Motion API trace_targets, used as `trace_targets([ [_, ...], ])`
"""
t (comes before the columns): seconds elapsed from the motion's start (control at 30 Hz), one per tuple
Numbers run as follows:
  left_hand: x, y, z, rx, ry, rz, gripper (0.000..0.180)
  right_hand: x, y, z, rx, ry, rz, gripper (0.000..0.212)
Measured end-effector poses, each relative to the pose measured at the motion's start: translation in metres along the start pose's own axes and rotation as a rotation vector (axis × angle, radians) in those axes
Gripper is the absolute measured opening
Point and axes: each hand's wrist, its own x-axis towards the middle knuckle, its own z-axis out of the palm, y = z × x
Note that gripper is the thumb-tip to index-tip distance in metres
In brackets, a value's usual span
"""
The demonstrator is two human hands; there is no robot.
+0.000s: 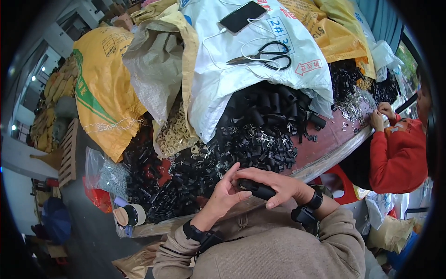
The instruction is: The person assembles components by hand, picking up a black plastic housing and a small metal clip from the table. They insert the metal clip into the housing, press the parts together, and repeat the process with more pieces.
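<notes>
My right hand [281, 183] is closed around a black plastic handle-like tube [258, 189], its thumb along the near side and its fingers over the top. Beside the tube's left end is my left hand [220, 197], fingers stretched and thumb apart; whether it touches the tube I cannot tell. Just beyond both hands lies a heap of small black plastic parts [186, 190] mixed with bright metal clips. Larger black tubes [265, 107] spill from a white woven sack [213, 88] behind it.
On the white sack lie black-handled scissors [265, 58] and a phone [242, 17] with a white cable. Yellow sacks [104, 83] stand left. A lidded jar [135, 215] sits at the table's left corner. Right, a person in red [397, 156] handles small metal parts [353, 107].
</notes>
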Motion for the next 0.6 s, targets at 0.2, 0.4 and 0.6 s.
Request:
trace_targets([
  [0.2, 0.006, -0.012, 0.007, -0.152, 0.031, -0.135, 0.072, -0.015, 0.005, 0.000, -0.049, 0.079, -0.016, 0.084],
  [0.4, 0.021, -0.015, 0.015, -0.309, 0.026, -0.263, 0.062, -0.026, 0.011, -0.003, -0.178, 0.266, -0.071, 0.066],
  [0.6, 0.032, -0.019, 0.013, -0.341, 0.053, -0.291, 0.059, -0.025, 0.016, -0.010, -0.199, 0.354, -0.145, 0.060],
])
